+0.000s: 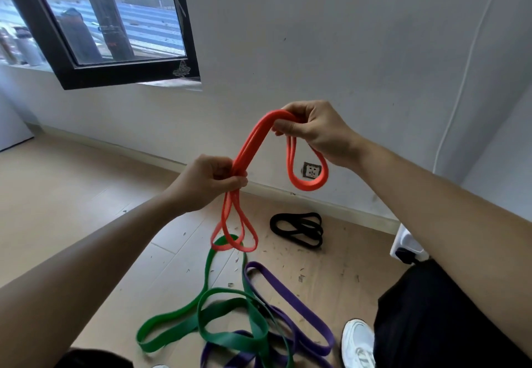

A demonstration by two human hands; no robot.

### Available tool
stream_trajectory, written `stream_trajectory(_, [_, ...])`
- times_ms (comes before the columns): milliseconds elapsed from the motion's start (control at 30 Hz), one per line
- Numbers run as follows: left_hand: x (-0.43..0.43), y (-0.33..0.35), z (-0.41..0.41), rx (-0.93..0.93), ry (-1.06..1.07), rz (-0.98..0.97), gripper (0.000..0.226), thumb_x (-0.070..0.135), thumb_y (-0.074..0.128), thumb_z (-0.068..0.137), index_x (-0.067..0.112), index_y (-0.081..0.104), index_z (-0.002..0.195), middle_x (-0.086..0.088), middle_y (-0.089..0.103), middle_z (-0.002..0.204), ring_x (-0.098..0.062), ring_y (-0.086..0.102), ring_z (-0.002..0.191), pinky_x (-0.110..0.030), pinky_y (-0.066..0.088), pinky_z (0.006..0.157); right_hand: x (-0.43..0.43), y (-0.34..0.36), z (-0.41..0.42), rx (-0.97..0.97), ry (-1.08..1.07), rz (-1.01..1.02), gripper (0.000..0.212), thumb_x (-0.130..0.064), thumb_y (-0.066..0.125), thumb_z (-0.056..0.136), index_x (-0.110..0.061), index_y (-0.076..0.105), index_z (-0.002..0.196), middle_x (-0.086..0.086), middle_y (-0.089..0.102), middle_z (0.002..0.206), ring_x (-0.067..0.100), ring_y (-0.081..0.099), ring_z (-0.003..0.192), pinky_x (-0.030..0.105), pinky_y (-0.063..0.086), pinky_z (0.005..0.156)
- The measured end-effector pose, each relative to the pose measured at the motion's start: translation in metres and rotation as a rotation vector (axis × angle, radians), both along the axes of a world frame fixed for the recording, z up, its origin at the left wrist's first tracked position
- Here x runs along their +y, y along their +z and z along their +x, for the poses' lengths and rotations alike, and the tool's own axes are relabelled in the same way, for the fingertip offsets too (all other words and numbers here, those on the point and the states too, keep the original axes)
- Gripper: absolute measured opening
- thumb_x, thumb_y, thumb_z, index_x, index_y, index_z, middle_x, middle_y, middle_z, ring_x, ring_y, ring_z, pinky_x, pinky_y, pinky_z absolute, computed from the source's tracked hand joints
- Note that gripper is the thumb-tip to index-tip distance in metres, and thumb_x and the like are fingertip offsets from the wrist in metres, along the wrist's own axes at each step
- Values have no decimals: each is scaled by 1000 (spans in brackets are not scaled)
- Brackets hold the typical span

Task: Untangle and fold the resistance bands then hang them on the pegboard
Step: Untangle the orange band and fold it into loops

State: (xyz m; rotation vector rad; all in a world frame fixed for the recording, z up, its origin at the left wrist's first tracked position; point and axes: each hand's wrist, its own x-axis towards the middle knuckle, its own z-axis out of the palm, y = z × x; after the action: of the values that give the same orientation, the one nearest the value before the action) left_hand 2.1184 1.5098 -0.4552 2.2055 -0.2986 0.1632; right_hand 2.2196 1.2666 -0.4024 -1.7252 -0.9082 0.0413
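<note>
Arching through the air in the head view, a folded orange rubber resistance band (253, 137) is held between both hands in front of a white wall (345, 36). The left hand (207, 180) is closed in a fist around several bunched strands, from which looped ends hang down just above the floor. The right hand (313, 131), raised higher, has its fingers pinched shut on the band's other end, and a single loop dangles below it in front of a wall socket (312, 170). On the pale wooden floor (72, 195) below, a green flat band (230, 336) and a purple flat band (296, 307) are seen lying tangled together. A black band (298, 229) is seen bunched apart from them, near the skirting. A white shoe (358, 341) is visible at the lower right.
</note>
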Motion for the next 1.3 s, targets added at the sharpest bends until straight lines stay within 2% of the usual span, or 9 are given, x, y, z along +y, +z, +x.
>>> stream_trajectory(200, [-6,3,-1,68,15,-197,16,13,68,90,9,72,105,-6,78,92,-20,76,89,-25,60,82,-16,-9,15,96,-22,-60,19,-14,70,92,-2,73,107,4,73,92,12,70,88,22,54,80])
stream_trajectory(400, [-6,9,-5,114,19,-378,26,25,65,88,9,71,108,-11,76,91,-24,75,90,-26,60,80,-24,-35,20,215,88,-492,18,-8,78,85,-4,75,103,4,74,89,9,70,82,23,51,78])
stream_trajectory(533, [-11,8,-4,84,12,-292,16,19,63,94,11,71,105,-9,76,89,-21,74,88,-25,58,78,-1,-43,0,212,192,-563,22,-17,77,88,-5,74,106,8,75,100,14,72,92,23,54,82])
stream_trajectory(633, [-13,9,-3,43,-5,-206,14,19,64,94,12,73,102,-8,75,86,-17,72,82,-22,57,73,18,-37,-14,213,207,-394,28,-18,76,89,0,71,110,16,72,104,18,70,94,26,57,85])
stream_trajectory(700, [-12,9,-3,13,-6,-144,16,20,66,93,11,74,103,-7,75,85,-16,73,80,-23,57,73,26,-32,-18,161,153,-310,29,-17,78,87,1,70,109,18,72,102,25,72,93,34,60,87])
stream_trajectory(800, [-8,9,-3,-31,21,-77,19,21,70,90,8,74,104,-3,76,85,-17,75,82,-25,59,74,33,-28,-21,40,84,-330,22,-13,79,85,2,75,101,13,76,90,25,75,84,39,63,83])
stream_trajectory(1033, [10,4,-8,-151,13,149,20,19,79,83,11,78,101,5,77,81,-11,74,70,-25,61,68,29,-21,-20,-22,86,-429,21,-18,78,85,-2,76,99,5,76,85,18,75,79,31,63,77])
stream_trajectory(1167, [18,0,-6,-164,0,266,21,19,78,83,12,77,103,4,76,86,-10,75,75,-33,64,75,25,-22,-19,-47,77,-480,18,-22,77,88,-7,77,98,0,75,83,12,72,76,22,58,70])
stream_trajectory(1300, [18,0,-5,-169,-16,276,18,15,76,86,21,72,103,9,74,89,-4,73,81,-28,63,81,21,-20,-17,-37,80,-462,20,-23,75,89,-6,76,98,4,75,84,18,72,80,26,60,73])
